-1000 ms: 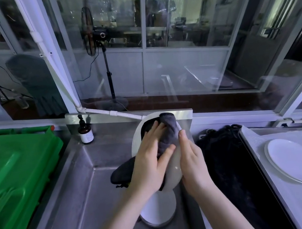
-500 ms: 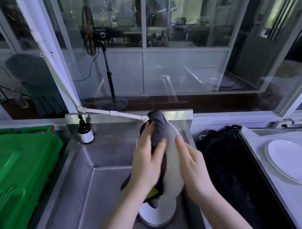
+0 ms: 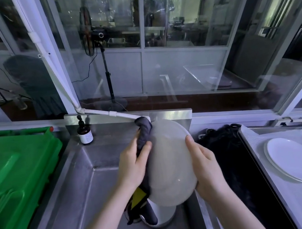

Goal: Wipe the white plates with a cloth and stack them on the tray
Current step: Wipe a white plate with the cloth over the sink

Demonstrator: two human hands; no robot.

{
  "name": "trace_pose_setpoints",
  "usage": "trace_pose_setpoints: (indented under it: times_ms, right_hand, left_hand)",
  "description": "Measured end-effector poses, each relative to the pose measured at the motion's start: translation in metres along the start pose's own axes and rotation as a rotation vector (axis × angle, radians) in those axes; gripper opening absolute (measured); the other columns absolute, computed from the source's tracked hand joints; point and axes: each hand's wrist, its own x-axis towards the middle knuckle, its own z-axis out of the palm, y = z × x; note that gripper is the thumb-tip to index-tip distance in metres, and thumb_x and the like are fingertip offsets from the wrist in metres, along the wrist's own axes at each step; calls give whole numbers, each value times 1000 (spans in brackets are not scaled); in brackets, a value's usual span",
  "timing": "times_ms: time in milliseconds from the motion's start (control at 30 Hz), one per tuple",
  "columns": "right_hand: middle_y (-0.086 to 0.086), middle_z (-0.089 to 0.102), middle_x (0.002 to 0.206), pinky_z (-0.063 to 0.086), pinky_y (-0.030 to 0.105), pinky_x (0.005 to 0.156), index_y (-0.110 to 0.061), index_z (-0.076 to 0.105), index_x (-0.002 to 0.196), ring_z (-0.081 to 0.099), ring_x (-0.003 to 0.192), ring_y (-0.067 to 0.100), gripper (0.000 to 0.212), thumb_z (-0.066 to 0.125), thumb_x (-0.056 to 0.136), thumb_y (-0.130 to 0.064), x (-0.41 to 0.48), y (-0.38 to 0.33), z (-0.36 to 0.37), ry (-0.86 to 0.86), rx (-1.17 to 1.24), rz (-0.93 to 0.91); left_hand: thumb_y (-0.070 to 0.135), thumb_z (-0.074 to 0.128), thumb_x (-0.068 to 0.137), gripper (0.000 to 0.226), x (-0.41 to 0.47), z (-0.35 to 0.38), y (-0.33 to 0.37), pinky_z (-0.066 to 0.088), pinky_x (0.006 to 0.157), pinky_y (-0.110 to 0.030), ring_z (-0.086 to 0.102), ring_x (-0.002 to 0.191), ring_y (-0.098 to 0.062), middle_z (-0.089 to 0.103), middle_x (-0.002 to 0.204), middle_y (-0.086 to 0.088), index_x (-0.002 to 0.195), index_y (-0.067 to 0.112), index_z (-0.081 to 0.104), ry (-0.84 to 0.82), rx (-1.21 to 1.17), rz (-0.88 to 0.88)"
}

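Observation:
I hold a white plate [image 3: 168,161] tilted above the steel sink [image 3: 89,177]. My right hand [image 3: 206,164] grips its right rim. My left hand [image 3: 133,165] holds a dark grey cloth [image 3: 144,134] against the plate's left edge; the cloth wraps behind the plate and hangs below with a yellow tag. Another white plate [image 3: 163,216] lies in the sink under the held one, mostly hidden. One white plate [image 3: 291,160] lies on the metal tray [image 3: 253,140] at the right.
A green bin [image 3: 13,182] stands at the left of the sink. A brown bottle [image 3: 85,134] sits on the sink's back corner. A white pipe [image 3: 108,113] runs along the backsplash. A black mesh mass [image 3: 225,143] lies between sink and tray.
My left hand and the cloth slid from the plate's face to its left edge. The plate turned so its broad surface faces me.

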Motion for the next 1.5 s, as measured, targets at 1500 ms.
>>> trace_pose_setpoints:
  times_ms: [1500]
  right_hand:
    - [5, 73, 114, 59, 44, 84, -20, 65, 117, 71, 98, 24, 25, 56, 101, -36, 32, -14, -10, 245, 504, 47]
  left_hand:
    - [30, 57, 97, 47, -55, 17, -7, 33, 98, -4, 52, 129, -11, 54, 143, -7, 135, 51, 38, 71, 75, 261]
